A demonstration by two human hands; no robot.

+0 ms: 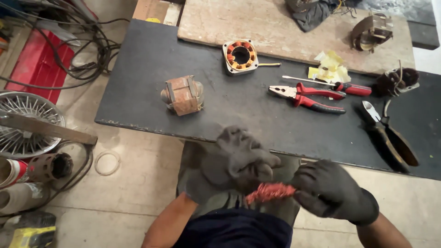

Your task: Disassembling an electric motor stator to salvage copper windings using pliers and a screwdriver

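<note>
Single head view, looking steeply down, close over workbench

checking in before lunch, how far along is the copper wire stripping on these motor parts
Partly done, by the look of it. The left hand and right hand, both gloved, hold a copper wire bundle between them. On the bench, the stator shows copper windings in place, and the rusty wound block lies untouched, so those seem left.

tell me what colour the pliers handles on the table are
Red with black trim, on the pliers lying on the dark table; clearest in the head view.
</note>
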